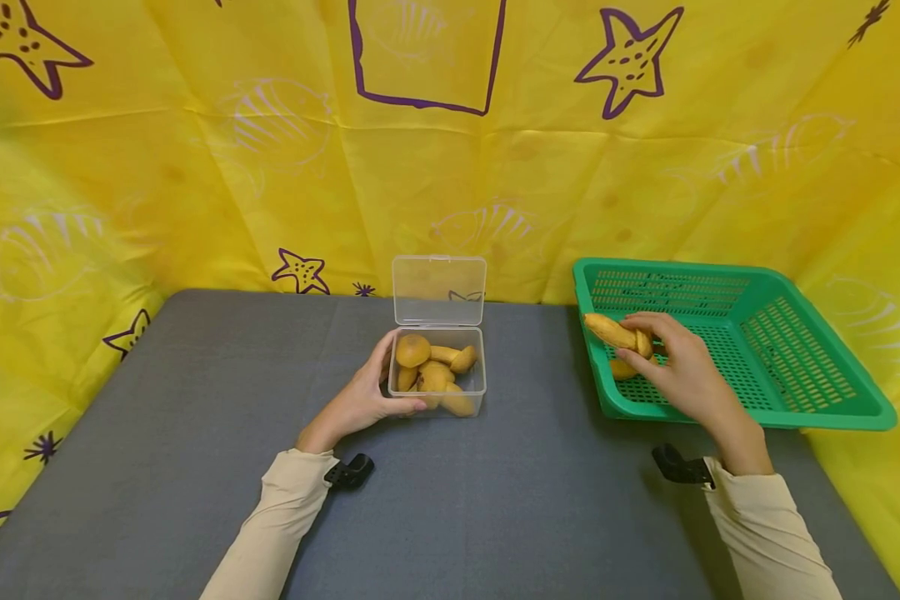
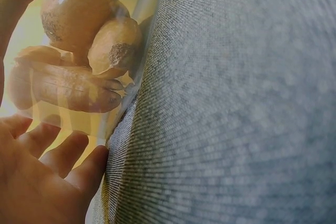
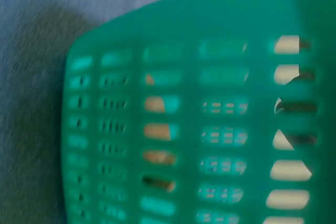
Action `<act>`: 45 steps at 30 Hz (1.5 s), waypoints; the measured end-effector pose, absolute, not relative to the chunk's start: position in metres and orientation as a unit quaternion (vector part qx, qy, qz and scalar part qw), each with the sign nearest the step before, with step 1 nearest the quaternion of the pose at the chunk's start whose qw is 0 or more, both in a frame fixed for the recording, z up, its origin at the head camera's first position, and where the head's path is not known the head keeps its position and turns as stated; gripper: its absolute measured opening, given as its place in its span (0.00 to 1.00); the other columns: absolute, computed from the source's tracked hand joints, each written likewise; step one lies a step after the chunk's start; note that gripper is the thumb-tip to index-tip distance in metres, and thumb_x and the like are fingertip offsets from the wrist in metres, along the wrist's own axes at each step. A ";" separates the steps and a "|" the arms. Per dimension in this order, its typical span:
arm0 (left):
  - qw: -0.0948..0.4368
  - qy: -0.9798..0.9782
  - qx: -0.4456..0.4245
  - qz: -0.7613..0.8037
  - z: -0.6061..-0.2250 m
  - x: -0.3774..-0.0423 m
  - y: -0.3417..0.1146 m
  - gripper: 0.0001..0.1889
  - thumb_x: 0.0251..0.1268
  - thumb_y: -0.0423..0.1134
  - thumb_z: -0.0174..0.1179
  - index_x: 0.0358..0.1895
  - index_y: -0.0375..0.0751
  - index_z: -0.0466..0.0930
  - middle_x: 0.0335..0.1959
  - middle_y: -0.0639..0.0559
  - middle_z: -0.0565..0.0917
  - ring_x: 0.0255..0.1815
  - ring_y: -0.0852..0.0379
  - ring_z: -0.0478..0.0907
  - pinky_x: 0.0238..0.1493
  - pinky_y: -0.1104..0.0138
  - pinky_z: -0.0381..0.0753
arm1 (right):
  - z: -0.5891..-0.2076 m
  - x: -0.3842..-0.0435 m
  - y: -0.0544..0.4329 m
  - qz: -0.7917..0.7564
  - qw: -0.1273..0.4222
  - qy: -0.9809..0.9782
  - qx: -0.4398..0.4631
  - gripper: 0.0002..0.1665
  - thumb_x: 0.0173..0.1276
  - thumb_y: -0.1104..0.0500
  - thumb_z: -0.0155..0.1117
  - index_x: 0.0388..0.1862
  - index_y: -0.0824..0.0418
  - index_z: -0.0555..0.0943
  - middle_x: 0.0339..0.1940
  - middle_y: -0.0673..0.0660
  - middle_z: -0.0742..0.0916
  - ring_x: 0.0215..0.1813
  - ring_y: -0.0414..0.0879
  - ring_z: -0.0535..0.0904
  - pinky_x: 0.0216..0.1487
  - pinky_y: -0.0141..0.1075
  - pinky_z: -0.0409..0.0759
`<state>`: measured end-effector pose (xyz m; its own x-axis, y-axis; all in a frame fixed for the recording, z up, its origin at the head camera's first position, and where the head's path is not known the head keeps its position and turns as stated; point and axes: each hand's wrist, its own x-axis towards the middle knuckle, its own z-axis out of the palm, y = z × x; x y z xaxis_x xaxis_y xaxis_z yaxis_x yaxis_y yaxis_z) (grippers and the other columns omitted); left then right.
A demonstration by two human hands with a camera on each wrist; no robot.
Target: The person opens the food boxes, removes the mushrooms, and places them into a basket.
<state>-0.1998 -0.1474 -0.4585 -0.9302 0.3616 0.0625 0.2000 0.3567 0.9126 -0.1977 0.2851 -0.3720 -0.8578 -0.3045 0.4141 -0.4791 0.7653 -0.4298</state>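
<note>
The right grip [image 1: 678, 367] pinches a mushroom [image 1: 607, 330] by its cap end, over the left part of the green plastic basket [image 1: 675, 265]. The stem juts leftward out of the grip, its long axis slanting toward the upper left in the head view. The left grip [image 1: 363, 392] clasps the left side of the clear plastic box [image 1: 483, 367], which contains other mushrooms [image 1: 435, 377].

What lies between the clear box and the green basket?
Nothing but bare grey tabletop: in the head view, that stretch runs from the clear box to the green basket.
</note>
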 end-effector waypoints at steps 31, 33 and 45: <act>0.085 0.823 0.165 0.536 -0.456 -0.198 -0.148 0.61 0.51 0.44 0.77 0.80 0.56 0.37 0.78 0.43 0.55 0.77 0.42 0.58 0.73 0.44 0.60 | -0.382 -0.198 0.337 0.226 0.063 -0.948 0.217 0.22 0.51 0.69 0.78 0.46 0.57 0.88 0.50 0.62 0.86 0.45 0.37 0.80 0.37 0.27 0.79; 0.086 0.823 0.166 0.537 -0.455 -0.198 -0.147 0.61 0.51 0.44 0.77 0.80 0.55 0.37 0.79 0.42 0.55 0.77 0.41 0.58 0.73 0.43 0.60 | -0.383 -0.199 0.338 0.236 0.052 -0.946 0.217 0.21 0.52 0.68 0.78 0.47 0.58 0.88 0.51 0.63 0.86 0.47 0.30 0.78 0.38 0.25 0.78; 0.091 0.817 0.162 0.546 -0.456 -0.199 -0.148 0.61 0.51 0.44 0.78 0.80 0.57 0.38 0.77 0.43 0.58 0.77 0.43 0.60 0.73 0.45 0.61 | -0.381 -0.198 0.336 0.249 0.017 -0.950 0.187 0.17 0.60 0.63 0.74 0.49 0.60 0.86 0.49 0.63 0.87 0.43 0.17 0.70 0.40 0.26 0.77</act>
<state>-0.1987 -0.1477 -0.4560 -0.9309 0.3640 0.0294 0.1662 0.3507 0.9216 -0.1984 0.3356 -0.3811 -0.9292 -0.3476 0.1258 -0.3647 0.8061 -0.4661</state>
